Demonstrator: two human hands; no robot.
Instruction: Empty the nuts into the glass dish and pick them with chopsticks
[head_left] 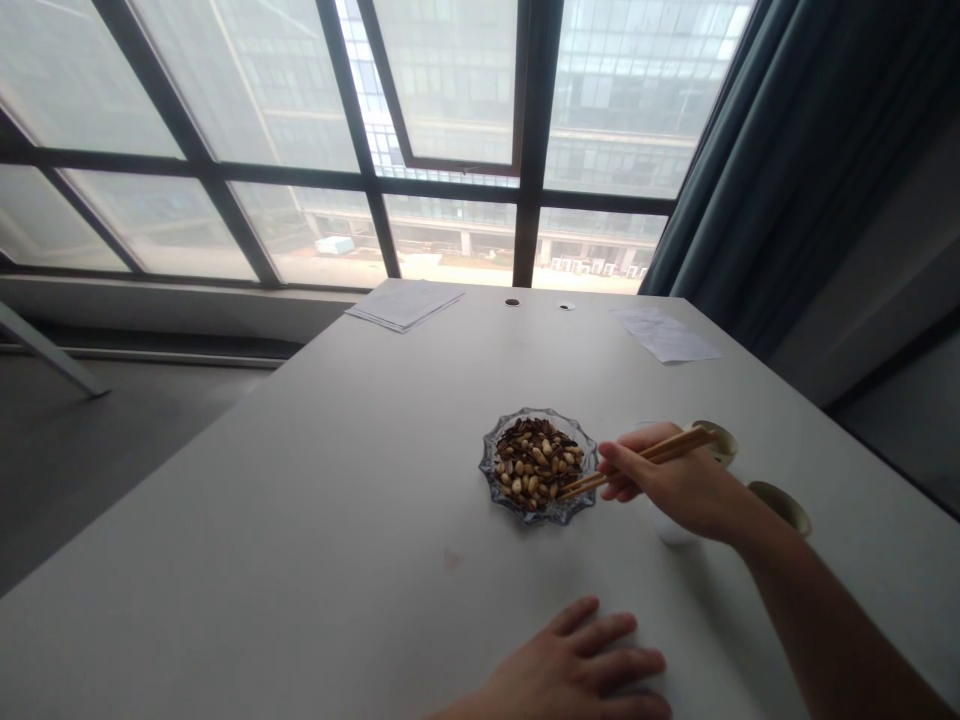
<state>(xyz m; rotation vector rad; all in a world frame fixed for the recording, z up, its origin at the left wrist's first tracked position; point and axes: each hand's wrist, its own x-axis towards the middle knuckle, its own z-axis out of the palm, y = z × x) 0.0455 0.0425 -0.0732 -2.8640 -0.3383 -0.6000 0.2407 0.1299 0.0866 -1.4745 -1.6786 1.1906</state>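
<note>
My right hand (675, 485) is closed round a pair of wooden chopsticks (660, 452). Their tips reach into the near right side of a scalloped clear glass dish (491, 485). Dark sunflower seeds (529, 432) and pale nuts that look like pistachios (529, 485) fill the dish. Whether the tips pinch a nut is too small to tell. My left hand (585, 665) lies on the table with its fingers spread, holding nothing, nearer to me than the dish. Behind my right hand and wrist are two cups or bowls, a far one (718, 440) and a near one (780, 507), both partly hidden.
The white table (315, 500) runs toward a wide window. Paper sheets lie at its far left (405, 303) and far right (664, 333). Between them are two round cable holes. A dark blue curtain (780, 150) hangs at the right.
</note>
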